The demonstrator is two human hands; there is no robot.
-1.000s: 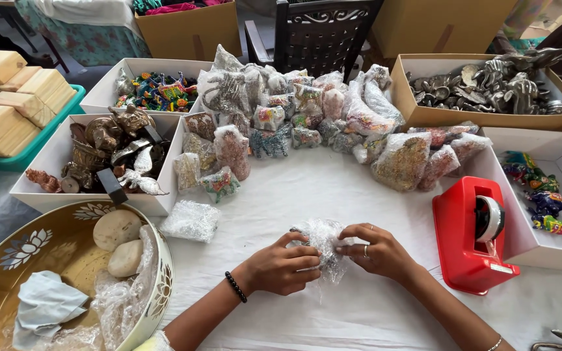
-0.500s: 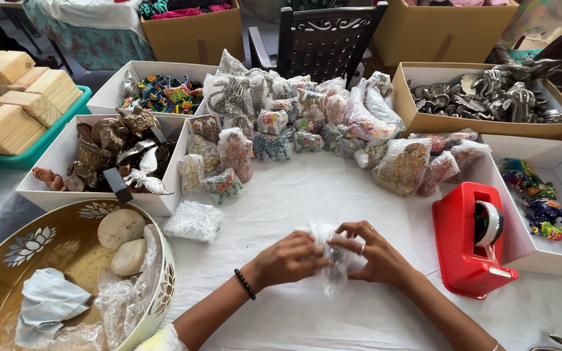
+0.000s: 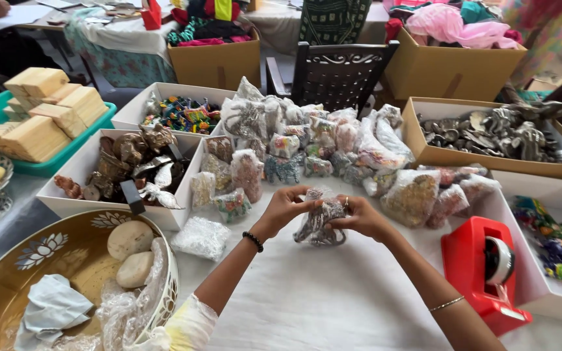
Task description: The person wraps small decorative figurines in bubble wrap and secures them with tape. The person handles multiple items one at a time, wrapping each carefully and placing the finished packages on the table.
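Both hands (image 3: 323, 214) hold one upright plastic-wrapped figurine (image 3: 320, 224), top pinched.

The small packet (image 3: 320, 224) is crinkled, glossy clear plastic over a dull grey metal piece. The surface (image 3: 333, 299) wears matt white cloth, and the tape dispenser (image 3: 482, 273) is smooth, shiny red plastic. The blocks (image 3: 40, 110) are pale, matt wood.

The person's left hand (image 3: 285, 209) is bare, with a band of dark beads at the wrist. A pale yellow-and-white sleeve (only its edge shows, low in the view) covers the upper left arm. The right hand (image 3: 361, 218) wears a ring, and a thin gold chain circles its forearm.
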